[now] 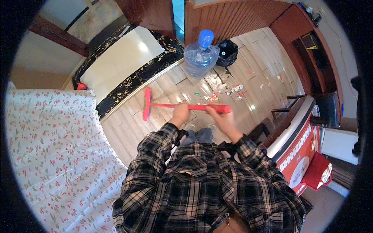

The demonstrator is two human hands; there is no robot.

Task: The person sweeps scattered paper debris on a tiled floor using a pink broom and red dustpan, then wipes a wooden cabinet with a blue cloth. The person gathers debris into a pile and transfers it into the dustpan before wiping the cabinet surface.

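Observation:
A red broom point(163, 105) with a red and green bristle head points leftward in front of me, its head over the wood-look floor beside the raised step. My left hand point(180, 112) is closed around the middle of the handle. Near the thick end of the handle, my right hand point(222, 116) grips it as well. Beyond my hands, scraps of paper and red bits point(237, 88) lie scattered on the floor. Whether the bristles touch the floor, I cannot tell.
A large water bottle point(201, 59) with a blue pump top stands beside a black-bagged bin point(228, 54). A black marble-edged step point(122, 90) runs along the left. Floral cloth point(58, 151) is at lower left, a red-covered counter point(300, 151) at right, wooden shelving point(309, 55) behind.

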